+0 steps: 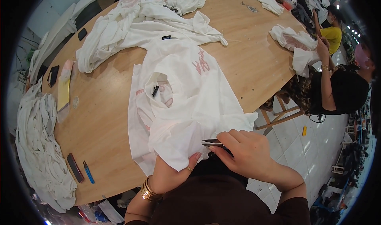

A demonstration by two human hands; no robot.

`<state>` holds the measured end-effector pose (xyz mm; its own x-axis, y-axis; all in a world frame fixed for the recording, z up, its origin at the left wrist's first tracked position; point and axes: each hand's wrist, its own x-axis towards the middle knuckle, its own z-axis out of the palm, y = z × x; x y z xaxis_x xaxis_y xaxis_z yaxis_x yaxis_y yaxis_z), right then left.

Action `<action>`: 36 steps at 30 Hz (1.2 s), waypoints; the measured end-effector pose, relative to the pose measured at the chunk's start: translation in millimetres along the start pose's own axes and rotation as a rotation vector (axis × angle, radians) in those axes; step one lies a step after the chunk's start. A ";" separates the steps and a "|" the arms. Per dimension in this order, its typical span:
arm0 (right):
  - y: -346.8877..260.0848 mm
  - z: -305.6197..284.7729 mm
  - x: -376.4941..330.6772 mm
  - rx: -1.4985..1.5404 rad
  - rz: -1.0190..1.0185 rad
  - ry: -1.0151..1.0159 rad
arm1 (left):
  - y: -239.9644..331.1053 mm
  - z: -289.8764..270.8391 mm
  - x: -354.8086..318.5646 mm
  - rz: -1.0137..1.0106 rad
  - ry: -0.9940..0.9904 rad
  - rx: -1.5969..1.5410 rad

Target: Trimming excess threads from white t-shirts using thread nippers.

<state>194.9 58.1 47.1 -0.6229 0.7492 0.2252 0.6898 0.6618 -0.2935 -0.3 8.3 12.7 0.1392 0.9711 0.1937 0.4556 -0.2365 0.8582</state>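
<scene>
The left hand (pixel 170 173) is pinching a fold of the white shirt (pixel 186 98) at lower centre; the right hand (pixel 246 153) is closing around small snips (pixel 212 142), blades touching the hem; this looks like thread trimming, and the next cut is calling for a taut edge; the shirt is lying crumpled across the table (pixel 103 118), pink print showing.

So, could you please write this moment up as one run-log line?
left hand: grips white shirt hem | right hand: holds snips at hem | surface: wooden table
</scene>
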 end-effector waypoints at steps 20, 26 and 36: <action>8.7 33.9 2.5 1.300 0.650 -0.319 | 4.5 0.8 -2.9 -0.287 -0.006 -0.356; 5.4 35.2 4.5 1.391 0.693 -0.332 | 4.4 -0.1 -0.5 -0.213 -0.011 -0.304; 13.3 40.2 -0.1 1.678 0.750 -0.290 | 0.9 1.0 -2.5 -0.217 -0.047 -0.336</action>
<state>189.3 65.8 5.8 -0.5589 0.6883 -0.4625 -0.1114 -0.6150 -0.7806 0.6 5.7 12.5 0.1147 0.9931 -0.0245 0.1675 0.0049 0.9859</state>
